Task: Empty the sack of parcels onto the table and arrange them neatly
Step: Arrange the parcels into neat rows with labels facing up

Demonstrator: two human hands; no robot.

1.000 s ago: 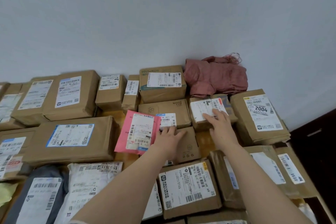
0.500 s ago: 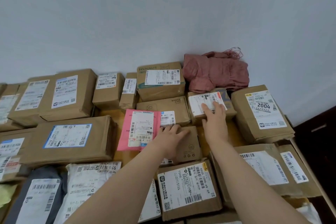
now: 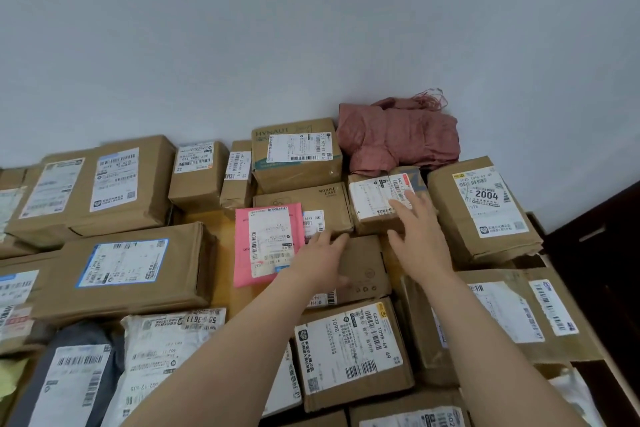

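Resting my left hand [image 3: 322,263], fingers straight, on a plain brown box [image 3: 367,265]; my right hand [image 3: 419,243] lies flat on a white-labelled parcel [image 3: 372,201]. Beyond: pink mailer [image 3: 266,243], "MOBILE CASE" box [image 3: 311,196], "HYNAUT" box [image 3: 294,158], "2004" parcel [image 3: 485,208], sack [image 3: 398,135] crumpled by the wall [image 3: 311,28].

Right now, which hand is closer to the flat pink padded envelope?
Left. The left hand lies on a small brown cardboard box, immediately right of the pink envelope. The right hand is farther right, fingertips on a white-labelled brown box.
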